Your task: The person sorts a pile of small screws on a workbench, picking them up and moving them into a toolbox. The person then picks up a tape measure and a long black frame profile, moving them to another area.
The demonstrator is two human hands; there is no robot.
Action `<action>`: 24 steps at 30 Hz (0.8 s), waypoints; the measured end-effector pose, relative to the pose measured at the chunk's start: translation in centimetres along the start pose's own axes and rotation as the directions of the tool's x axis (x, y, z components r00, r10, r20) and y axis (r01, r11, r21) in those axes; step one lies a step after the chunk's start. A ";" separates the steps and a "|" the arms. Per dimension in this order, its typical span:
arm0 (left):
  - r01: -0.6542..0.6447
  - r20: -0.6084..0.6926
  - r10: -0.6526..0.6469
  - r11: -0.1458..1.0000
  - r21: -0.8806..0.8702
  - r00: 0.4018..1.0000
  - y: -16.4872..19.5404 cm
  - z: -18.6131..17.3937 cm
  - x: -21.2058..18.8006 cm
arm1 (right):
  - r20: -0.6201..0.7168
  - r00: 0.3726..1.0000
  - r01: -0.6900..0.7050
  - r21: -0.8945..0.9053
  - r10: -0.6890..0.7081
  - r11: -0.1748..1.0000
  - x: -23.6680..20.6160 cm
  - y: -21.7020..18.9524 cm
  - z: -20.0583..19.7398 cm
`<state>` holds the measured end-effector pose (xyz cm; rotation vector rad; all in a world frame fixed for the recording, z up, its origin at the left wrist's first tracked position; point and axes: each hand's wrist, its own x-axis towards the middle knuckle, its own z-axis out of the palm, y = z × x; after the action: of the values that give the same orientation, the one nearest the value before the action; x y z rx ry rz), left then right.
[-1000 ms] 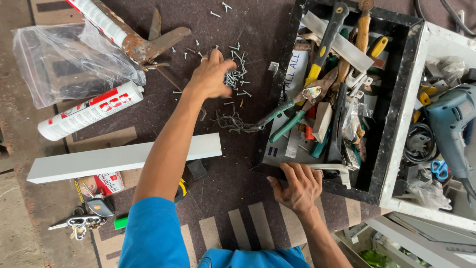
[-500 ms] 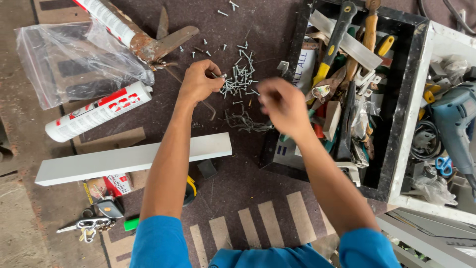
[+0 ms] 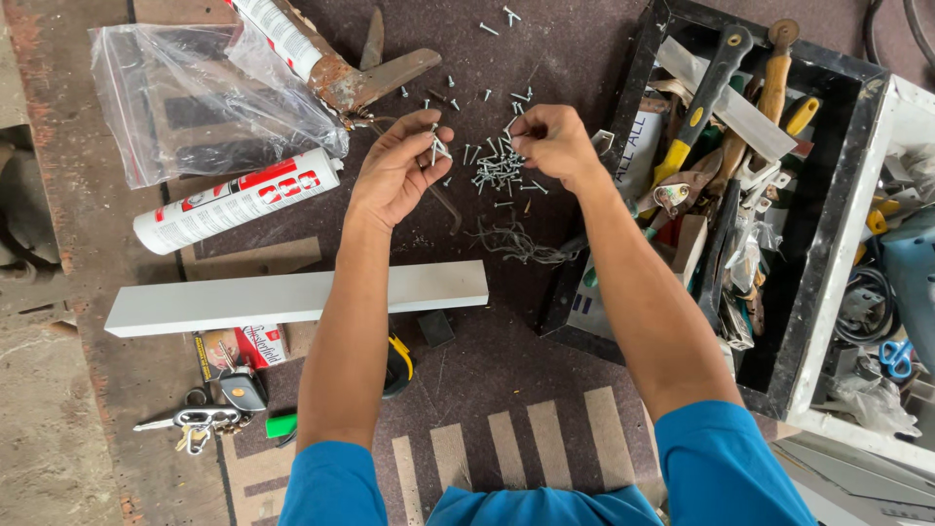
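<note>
Head view: both hands pinch small screws, left hand (image 3: pixel 394 175) and right hand (image 3: pixel 550 141), above the screw pile (image 3: pixel 497 170)

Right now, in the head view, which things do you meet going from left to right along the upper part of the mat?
Clear plastic bag → white sealant tube → left hand holding screws → pile of loose screws → right hand → black tool tray → blue power drill.

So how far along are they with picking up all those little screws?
Only just started, it seems. The left hand already holds a few screws, and the right hand pinches another over the pile. Most still lie in that pile, with more scattered screws on the mat.
</note>
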<state>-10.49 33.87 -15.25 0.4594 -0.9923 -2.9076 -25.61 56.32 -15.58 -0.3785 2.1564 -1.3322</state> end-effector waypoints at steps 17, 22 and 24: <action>0.169 -0.122 0.193 -0.249 0.954 0.974 -4.0 3.7 4.3 | 0.218 0.975 -0.197 0.927 -0.032 0.318 -3.1 -2.8 1.0; 0.076 -0.013 0.207 -0.301 0.950 0.978 -4.1 3.4 4.5 | 0.183 0.983 -0.176 0.909 0.018 0.378 -3.2 -4.0 1.2; 0.052 0.017 0.225 -0.298 0.953 0.974 -4.2 3.1 4.6 | 0.170 0.985 -0.144 0.905 -0.030 0.400 -3.3 -4.6 1.3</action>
<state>-15.55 38.49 -16.66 0.5001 -2.9981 -0.8803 -22.47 54.91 -10.87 0.0659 0.9666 -2.1152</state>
